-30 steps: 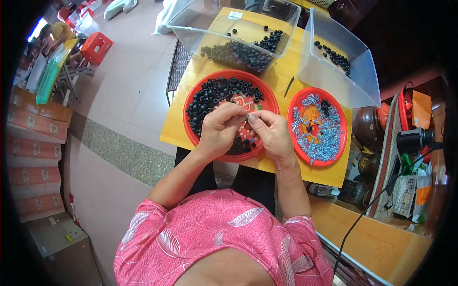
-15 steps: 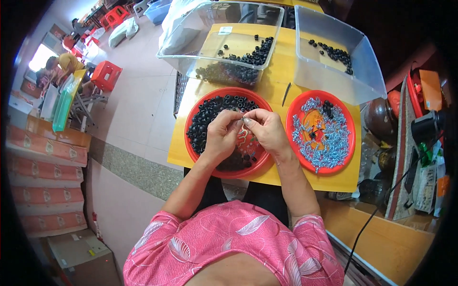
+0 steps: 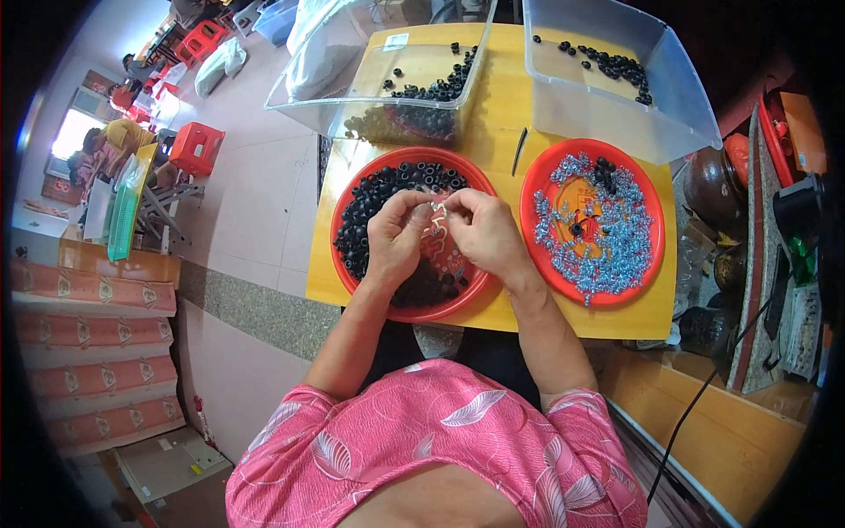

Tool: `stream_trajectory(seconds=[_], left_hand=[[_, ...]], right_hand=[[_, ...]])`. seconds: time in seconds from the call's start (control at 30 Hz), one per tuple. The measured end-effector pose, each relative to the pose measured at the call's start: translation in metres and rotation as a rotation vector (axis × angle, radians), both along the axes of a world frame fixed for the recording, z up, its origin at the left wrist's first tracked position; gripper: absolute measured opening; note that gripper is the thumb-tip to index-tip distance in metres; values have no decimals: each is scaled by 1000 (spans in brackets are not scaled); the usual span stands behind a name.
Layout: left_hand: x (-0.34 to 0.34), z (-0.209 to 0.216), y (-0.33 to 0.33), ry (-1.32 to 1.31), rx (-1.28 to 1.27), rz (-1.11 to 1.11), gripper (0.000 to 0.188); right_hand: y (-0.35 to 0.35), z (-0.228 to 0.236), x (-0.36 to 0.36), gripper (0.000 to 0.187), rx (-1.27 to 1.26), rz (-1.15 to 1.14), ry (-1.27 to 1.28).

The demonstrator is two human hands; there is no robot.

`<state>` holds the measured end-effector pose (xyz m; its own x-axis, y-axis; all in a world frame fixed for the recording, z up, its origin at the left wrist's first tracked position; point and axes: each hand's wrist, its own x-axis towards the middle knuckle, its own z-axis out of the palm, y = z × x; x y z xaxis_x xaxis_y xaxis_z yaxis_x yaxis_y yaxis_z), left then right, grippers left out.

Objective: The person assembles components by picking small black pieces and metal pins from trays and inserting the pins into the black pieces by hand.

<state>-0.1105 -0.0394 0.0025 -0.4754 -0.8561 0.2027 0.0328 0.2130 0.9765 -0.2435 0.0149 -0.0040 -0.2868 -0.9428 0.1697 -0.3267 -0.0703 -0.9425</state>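
Both my hands are raised over the left round red tray (image 3: pixel 414 313), which holds many black ring-shaped pieces (image 3: pixel 356 220) and has a pattern on its bottom. My left hand (image 3: pixel 396 245) is closed in a pinch of thumb and forefinger. Close beside it, my right hand (image 3: pixel 486 236) also pinches, its fingertips nearly meeting the left ones. Anything between the fingertips is too small to make out. To the right, a second red tray (image 3: pixel 530 207) carries many small silver-blue metallic pieces (image 3: pixel 616 273) and a little group of black pieces (image 3: pixel 604 174).
Beyond the trays, a clear plastic box (image 3: pixel 304 110) and another translucent box (image 3: pixel 616 132) hold more black pieces. A thin black stick (image 3: pixel 519 151) lies between them on the yellow tabletop (image 3: pixel 502 304). A black cable (image 3: pixel 695 405) hangs at right. Other people sit far left near a red stool (image 3: pixel 195 148).
My view has shifted a little, so the trays and boxes sit higher in the picture. My fingertips have moved slightly apart, both hands still pinching over the left tray.
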Motion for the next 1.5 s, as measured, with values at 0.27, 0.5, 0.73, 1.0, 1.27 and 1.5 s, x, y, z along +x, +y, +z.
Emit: stream_trajectory(seconds=[0.27, 0.5, 0.73, 1.0, 1.27, 1.5], left_hand=[[2, -6, 0, 29, -66, -9, 11], [5, -3, 5, -13, 0, 16, 16], [5, -6, 2, -11, -23, 92, 16], [5, -2, 2, -48, -130, 13, 12], [39, 42, 43, 16, 64, -259, 13], [88, -40, 94, -512, 517, -804, 18]], right_hand=[[2, 14, 2, 13, -102, 64, -130], [2, 10, 4, 8, -156, 60, -49], [3, 11, 4, 9, -53, -99, -208], [-2, 8, 3, 10, -115, -202, -319], [-2, 3, 0, 8, -142, -230, -347], [-4, 10, 7, 8, -114, -215, -290]])
